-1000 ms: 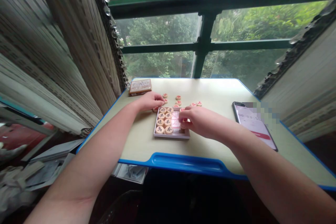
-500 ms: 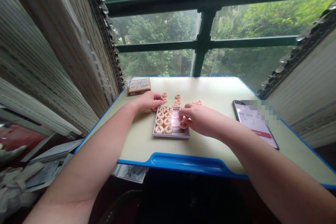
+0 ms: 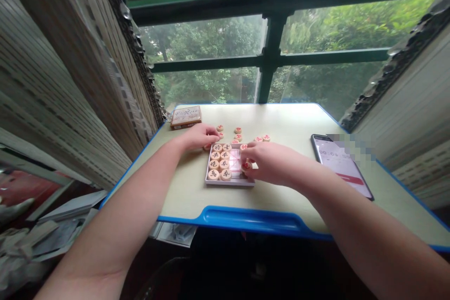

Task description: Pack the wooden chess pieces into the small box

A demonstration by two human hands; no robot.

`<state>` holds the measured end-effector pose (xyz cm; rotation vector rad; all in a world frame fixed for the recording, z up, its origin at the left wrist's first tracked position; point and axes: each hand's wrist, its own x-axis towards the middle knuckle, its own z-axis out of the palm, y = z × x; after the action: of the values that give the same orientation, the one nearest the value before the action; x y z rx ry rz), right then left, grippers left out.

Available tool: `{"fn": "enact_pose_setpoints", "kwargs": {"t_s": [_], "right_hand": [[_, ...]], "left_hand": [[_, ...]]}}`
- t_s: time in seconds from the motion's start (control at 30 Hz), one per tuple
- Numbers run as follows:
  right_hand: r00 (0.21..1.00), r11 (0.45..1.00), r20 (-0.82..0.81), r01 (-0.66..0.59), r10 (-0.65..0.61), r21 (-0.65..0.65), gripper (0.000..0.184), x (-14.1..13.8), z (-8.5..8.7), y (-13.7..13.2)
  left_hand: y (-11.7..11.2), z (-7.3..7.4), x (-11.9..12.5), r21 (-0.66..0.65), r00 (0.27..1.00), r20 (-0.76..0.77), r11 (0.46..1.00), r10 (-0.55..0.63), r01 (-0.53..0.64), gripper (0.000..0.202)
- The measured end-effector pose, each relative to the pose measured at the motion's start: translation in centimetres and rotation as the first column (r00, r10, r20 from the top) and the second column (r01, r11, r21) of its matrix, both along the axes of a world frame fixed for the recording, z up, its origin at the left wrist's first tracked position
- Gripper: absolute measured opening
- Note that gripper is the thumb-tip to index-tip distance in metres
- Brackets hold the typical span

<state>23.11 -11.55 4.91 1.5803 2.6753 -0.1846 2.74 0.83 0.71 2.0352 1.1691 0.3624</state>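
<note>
A round red-lettered wooden chess piece (image 3: pixel 246 166) sits at the tray's right side, with the right hand (image 3: pixel 270 164) curled round it, apparently pinching its edge between thumb and fingers. It looks light, stiff and smooth, so its rim would likely be the best place to grip, since a flat disc that size could slip. The shallow tray (image 3: pixel 229 183) has a pale rim and a red-lined paper sheet inside, with rows of black-lettered pieces (image 3: pixel 220 163) packed on its left. At the tray's ten o'clock, the left hand (image 3: pixel 198 137) lies loosely curled among loose pieces; I can't tell whether it holds one. More loose pieces (image 3: pixel 238 130) are scattered at twelve o'clock, and a small cardboard box (image 3: pixel 185 117) sits at eleven. A phone (image 3: pixel 339 164) lies at three o'clock on the blue-edged table (image 3: pixel 253 215), below a green-framed window (image 3: pixel 270 47).
</note>
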Motion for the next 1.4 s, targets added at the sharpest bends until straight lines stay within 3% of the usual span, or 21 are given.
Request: {"fn": "enact_pose_setpoints", "kwargs": {"t_s": [0.63,0.97,1.3,1.4], "right_hand": [[1.0,0.999,-0.014,0.028,-0.028,0.027,0.021,0.05,-0.1,0.04],[1.0,1.0,0.025,-0.015,0.016,-0.02,0.016,0.04,-0.2,0.26],[1.0,0.999,-0.004,0.009,-0.009,-0.037,0.018,0.12,0.21,0.05],[0.999,0.999,0.036,0.024,-0.022,-0.048,0.018,-0.02,0.16,0.21]], "left_hand": [[-0.21,0.04,0.08,0.048,0.999,-0.036,0.999,0.005,-0.003,0.03],[-0.06,0.0,0.06,0.043,0.998,-0.06,0.999,-0.004,0.007,0.029],[-0.33,0.25,0.1,-0.009,1.0,0.003,1.0,-0.007,0.007,0.022],[-0.33,0.15,0.28,0.033,1.0,0.019,0.999,-0.003,0.002,0.023]]}}
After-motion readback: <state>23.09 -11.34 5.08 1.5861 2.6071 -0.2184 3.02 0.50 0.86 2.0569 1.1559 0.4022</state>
